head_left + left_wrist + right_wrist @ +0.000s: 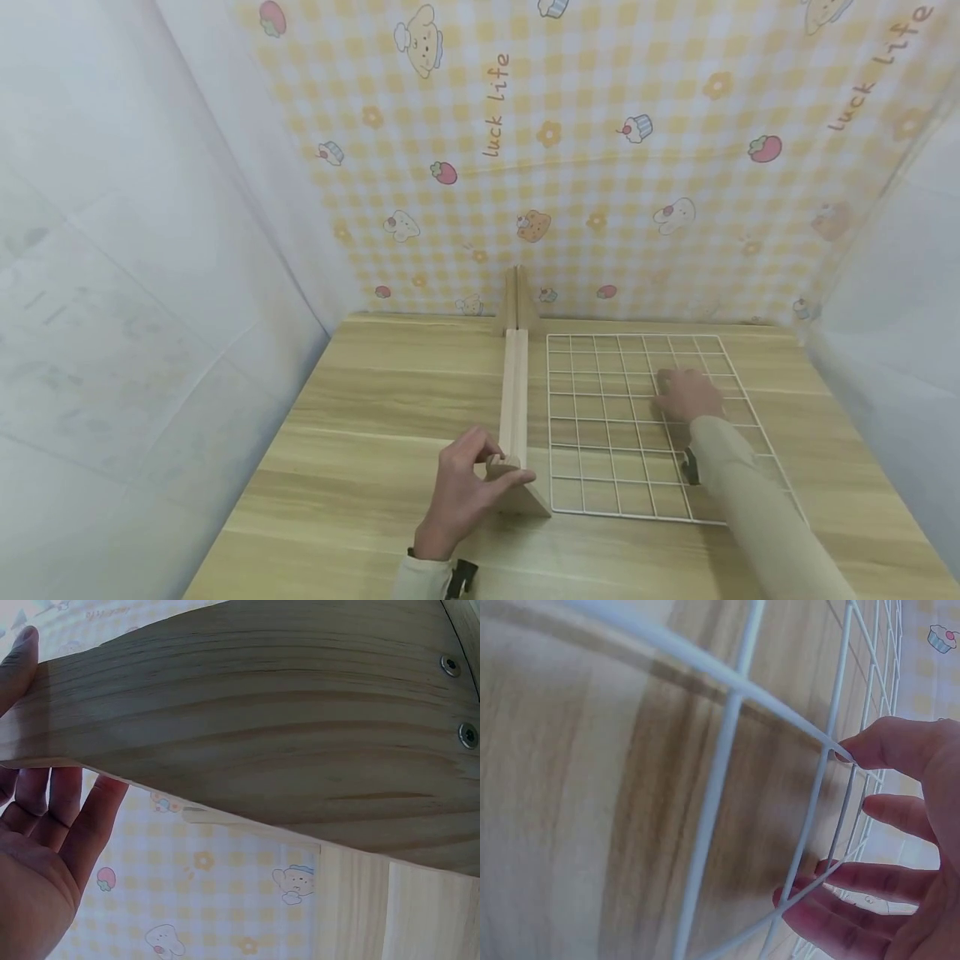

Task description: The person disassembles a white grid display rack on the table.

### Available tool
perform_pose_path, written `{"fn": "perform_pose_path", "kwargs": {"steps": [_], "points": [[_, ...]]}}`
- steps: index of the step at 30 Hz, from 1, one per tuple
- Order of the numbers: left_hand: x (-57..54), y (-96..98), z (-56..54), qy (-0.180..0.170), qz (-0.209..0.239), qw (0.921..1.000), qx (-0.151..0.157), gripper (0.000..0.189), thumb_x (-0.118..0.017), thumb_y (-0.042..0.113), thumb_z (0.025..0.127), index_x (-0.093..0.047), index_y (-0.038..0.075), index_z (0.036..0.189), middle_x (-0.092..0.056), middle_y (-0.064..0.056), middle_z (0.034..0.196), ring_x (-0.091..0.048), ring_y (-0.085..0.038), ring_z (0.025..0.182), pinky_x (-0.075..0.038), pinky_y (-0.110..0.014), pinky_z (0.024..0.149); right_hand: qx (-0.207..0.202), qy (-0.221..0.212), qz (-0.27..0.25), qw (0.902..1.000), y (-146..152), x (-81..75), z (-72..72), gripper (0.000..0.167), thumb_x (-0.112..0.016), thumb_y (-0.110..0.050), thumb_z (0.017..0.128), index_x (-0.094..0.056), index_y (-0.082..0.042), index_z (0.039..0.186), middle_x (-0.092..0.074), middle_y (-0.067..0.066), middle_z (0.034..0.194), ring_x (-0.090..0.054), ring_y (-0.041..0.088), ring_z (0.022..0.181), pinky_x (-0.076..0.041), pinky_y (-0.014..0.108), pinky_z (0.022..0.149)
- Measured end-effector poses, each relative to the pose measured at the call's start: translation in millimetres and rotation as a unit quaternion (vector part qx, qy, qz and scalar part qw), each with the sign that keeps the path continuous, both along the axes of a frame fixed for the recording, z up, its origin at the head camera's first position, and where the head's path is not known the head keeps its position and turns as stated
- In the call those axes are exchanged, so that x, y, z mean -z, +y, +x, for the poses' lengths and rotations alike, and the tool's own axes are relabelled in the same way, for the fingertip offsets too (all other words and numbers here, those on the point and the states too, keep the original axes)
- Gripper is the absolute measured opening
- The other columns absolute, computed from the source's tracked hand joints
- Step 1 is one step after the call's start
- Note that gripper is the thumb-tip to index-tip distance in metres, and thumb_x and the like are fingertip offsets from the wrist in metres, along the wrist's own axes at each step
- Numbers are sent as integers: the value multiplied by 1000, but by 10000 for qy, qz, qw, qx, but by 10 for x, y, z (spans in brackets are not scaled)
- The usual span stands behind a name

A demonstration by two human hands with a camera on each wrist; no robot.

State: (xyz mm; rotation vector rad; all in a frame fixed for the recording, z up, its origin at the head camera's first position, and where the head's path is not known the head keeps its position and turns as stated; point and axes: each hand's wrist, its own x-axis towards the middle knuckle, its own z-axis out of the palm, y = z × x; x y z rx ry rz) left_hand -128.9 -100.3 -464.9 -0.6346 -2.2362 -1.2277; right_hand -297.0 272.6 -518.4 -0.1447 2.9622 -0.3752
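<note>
On the left of the wire grid stands a wooden frame: a long rail [513,392] with a tapered wooden end piece at each end. My left hand [461,483] holds the top of the near end piece [247,727] between thumb and fingers. In the left wrist view, the thumb lies on one edge and the fingers on the opposite edge of its narrow end. My right hand [688,396] is at the white wire grid [603,418], which lies on the table. The right thumb tip [847,750] touches a wire, and the spread fingers reach among the wires.
The wood-grain tabletop [375,408] carries both items. Behind it hangs a yellow checked cloth [585,183] with printed figures, and the frame's far end piece [517,296] stands close to it. White sheeting [150,292] hangs at the left. Two screw heads [467,736] show in the near end piece.
</note>
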Motion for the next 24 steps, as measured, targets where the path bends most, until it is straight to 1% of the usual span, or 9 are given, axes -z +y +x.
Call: {"fn": "perform_pose_path", "kwargs": {"steps": [4,9,12,16,22,24], "points": [[6,6,-6,-23,25,10000,41,42,-93,22,66,-54,13,78,-55,6,74,-60,-6,75,-59,-21,69,4,45,40,10000,-16,1,39,60,-65,-26,88,-50,2,140,-53,40,132,-52,58,119,-57,64,77],[4,6,-9,-24,0,10000,5,42,-92,23,67,-54,12,79,-55,6,75,-60,-4,76,-59,-20,69,-37,52,-3,10000,-34,-1,72,57,-60,-22,89,-50,2,140,-55,37,129,-54,55,117,-55,67,80],[-5,-2,-7,0,-11,10000,12,42,-92,23,66,-54,12,79,-55,5,74,-60,-6,75,-59,-20,68,-5,8,-61,10000,-58,-2,76,58,-58,-20,89,-48,1,143,-52,39,132,-52,56,118,-54,68,82],[-9,-6,-5,19,-11,10000,59,42,-92,22,66,-54,11,80,-55,4,75,-61,-9,74,-59,-20,67,4,13,-106,9999,-81,7,78,60,-58,-19,89,-47,1,144,-51,39,132,-53,57,116,-53,68,85],[-15,-9,-3,23,-10,9999,107,42,-92,21,67,-54,11,79,-56,4,75,-62,-10,74,-59,-20,67,-114,226,-56,9997,-65,54,75,59,-59,-21,88,-50,1,142,-55,38,128,-55,55,112,-53,67,86],[-17,-11,-4,34,-15,9999,113,41,-92,21,67,-54,11,79,-56,4,75,-62,-10,74,-59,-20,68,-118,289,-13,9995,-67,49,85,59,-59,-21,87,-51,1,141,-56,38,127,-55,54,110,-53,66,86]]}}
